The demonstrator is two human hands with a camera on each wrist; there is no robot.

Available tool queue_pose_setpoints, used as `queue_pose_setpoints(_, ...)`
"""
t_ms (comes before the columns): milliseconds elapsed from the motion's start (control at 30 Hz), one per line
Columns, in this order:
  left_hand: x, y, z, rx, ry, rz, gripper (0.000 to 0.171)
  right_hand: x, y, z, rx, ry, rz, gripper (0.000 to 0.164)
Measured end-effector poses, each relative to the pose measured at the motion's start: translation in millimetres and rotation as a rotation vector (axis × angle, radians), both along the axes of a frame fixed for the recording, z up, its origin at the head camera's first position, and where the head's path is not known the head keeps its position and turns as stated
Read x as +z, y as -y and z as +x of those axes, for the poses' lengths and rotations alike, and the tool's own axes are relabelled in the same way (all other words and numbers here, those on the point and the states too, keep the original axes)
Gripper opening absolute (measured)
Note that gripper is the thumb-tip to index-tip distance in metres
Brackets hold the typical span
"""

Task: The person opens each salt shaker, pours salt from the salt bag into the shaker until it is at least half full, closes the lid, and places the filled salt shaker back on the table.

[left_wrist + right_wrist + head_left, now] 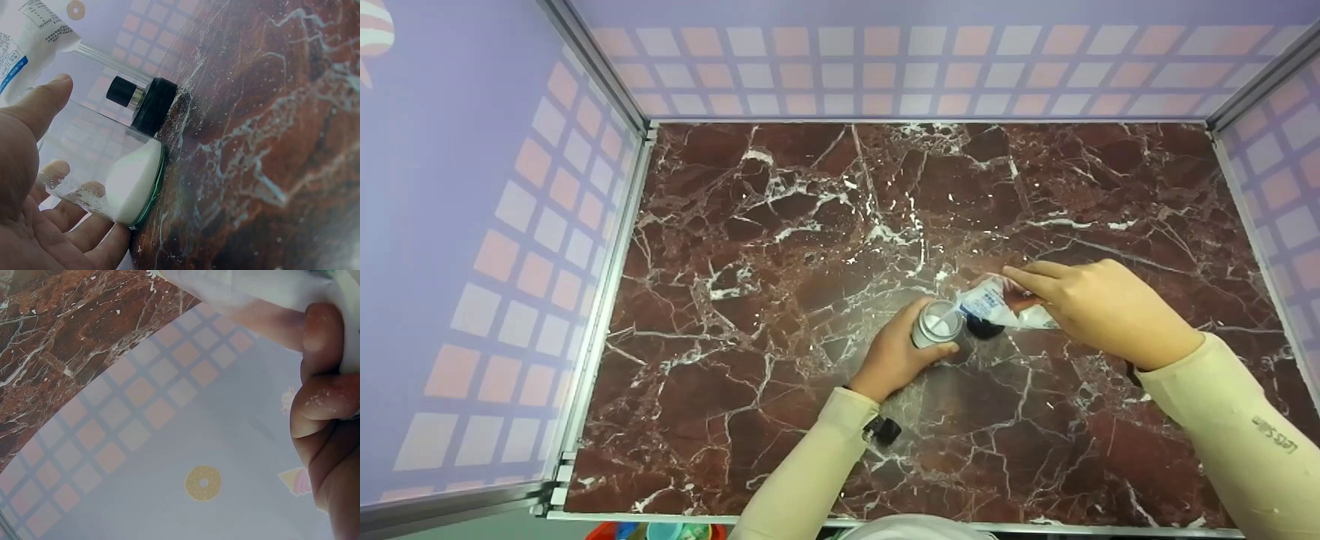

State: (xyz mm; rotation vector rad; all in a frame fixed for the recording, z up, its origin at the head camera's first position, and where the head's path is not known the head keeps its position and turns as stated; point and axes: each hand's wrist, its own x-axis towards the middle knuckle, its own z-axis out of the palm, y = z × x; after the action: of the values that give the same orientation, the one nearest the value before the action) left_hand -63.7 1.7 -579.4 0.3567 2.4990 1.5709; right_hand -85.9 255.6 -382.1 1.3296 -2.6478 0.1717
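My left hand [894, 355] grips a clear glass jar [938, 324] around its side, thumb toward me. White granules [132, 183] lie sloped in the bottom of the jar in the left wrist view. In my right hand [1099, 306] is a white plastic packet [988, 301] with blue print, pinched and tilted so that its corner points at the jar's mouth. A thin whitish streak runs from that corner into the jar. Right beside the jar, partly under the packet, a black lid [154, 107] with a knob on a metal neck stands on the table.
White specks [885, 232] lie scattered over the dark red marbled table [697, 420]. Purple checkered panels [877, 60] wall in its back and sides. Below the front edge shows a red container [601, 531] with colorful things in it.
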Motion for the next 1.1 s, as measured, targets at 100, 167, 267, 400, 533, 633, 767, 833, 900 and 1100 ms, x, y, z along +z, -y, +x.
queue_pose_setpoints(100, -0.1, 0.0, 0.4, 0.002, 0.002, -0.006, 0.08, -0.6, -0.3, 0.1, 0.002, -0.005, -0.002, 0.045)
queue_pose_setpoints(167, 0.0, 0.1, 0.3, 0.002, 0.002, -0.008, 0.08, -1.0, -0.5, 0.4, 0.001, -0.007, -0.003, 0.044)
queue_pose_setpoints(267, 0.2, 0.1, 0.3, 0.004, 0.004, -0.01, 0.08, -2.0, -0.1, 0.4, -0.002, -0.01, -0.003, 0.044)
queue_pose_setpoints(400, 0.3, 0.0, 0.2, 0.006, 0.004, -0.008, 0.079, -3.3, 1.0, -0.4, -0.005, -0.015, -0.002, 0.043)
queue_pose_setpoints(533, 0.2, -0.2, 0.2, 0.004, 0.005, -0.003, 0.08, -3.0, 1.8, -1.0, -0.008, -0.019, -0.004, 0.043)
queue_pose_setpoints(633, 0.1, -0.5, 0.2, 0.004, 0.013, -0.001, 0.082, -1.9, 2.4, -0.7, -0.014, -0.016, -0.001, 0.044)
queue_pose_setpoints(767, 0.0, -0.2, 0.0, 0.005, 0.02, -0.02, 0.084, -0.7, 3.0, -0.4, -0.025, -0.01, 0.003, 0.046)
queue_pose_setpoints(833, 0.2, -0.1, -0.1, 0.006, 0.021, -0.024, 0.083, -0.7, 3.2, -0.6, -0.03, -0.009, 0.004, 0.047)
queue_pose_setpoints(900, 0.1, 0.1, 0.1, 0.007, 0.021, -0.025, 0.082, -0.7, 3.4, -0.9, -0.032, -0.008, 0.004, 0.047)
queue_pose_setpoints(1100, 0.0, -0.1, 1.0, 0.013, 0.022, -0.008, 0.078, -2.1, 3.3, -1.4, -0.043, -0.008, 0.012, 0.047)
